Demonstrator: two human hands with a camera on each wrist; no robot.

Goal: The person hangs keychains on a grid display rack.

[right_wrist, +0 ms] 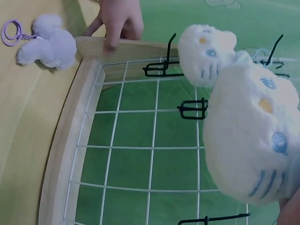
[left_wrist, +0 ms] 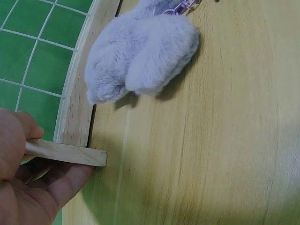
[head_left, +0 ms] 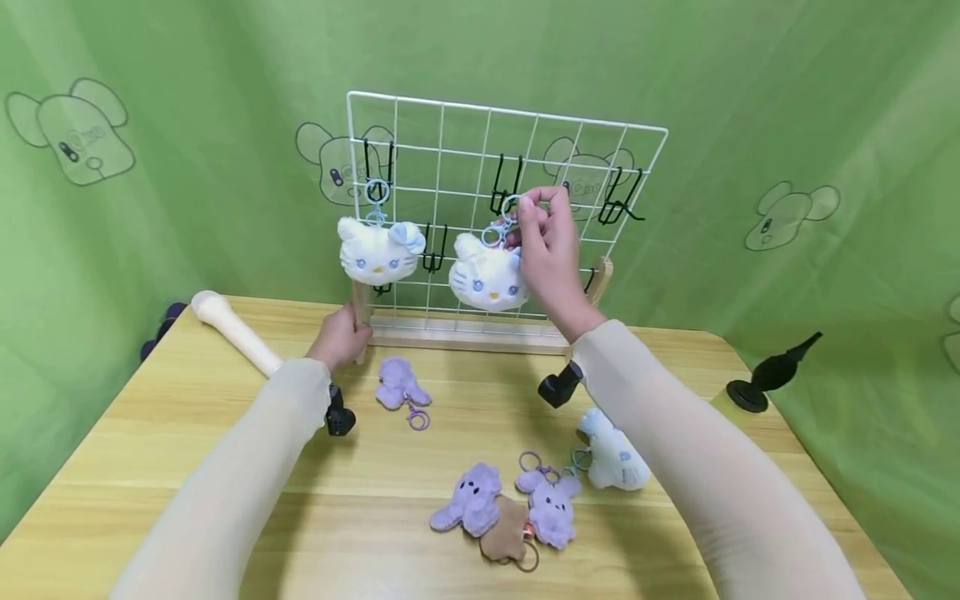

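My right hand (head_left: 553, 254) pinches the light-blue ring of a white cat-head plush keychain (head_left: 480, 282) in front of the wire grid rack (head_left: 468, 335). The ring is close to a black hook (head_left: 495, 200); I cannot tell whether it touches it. In the right wrist view the plush (right_wrist: 248, 136) looms large, and that hand is mostly hidden. A second cat-head keychain (head_left: 377, 254) with a blue bow hangs from the left upper hook. With my left hand (head_left: 337, 337) I grip the rack's wooden side foot (left_wrist: 70, 153), thumb and fingers on opposite faces.
A purple plush keychain (head_left: 399, 383) lies before the rack. Nearer are two more purple ones (head_left: 472, 500), (head_left: 553, 510), a brown one (head_left: 504, 529) and a white-blue one (head_left: 615, 454). A pale rod (head_left: 236, 333) lies left; a black blower (head_left: 772, 375) stands right. Other hooks (head_left: 618, 200) project from the grid.
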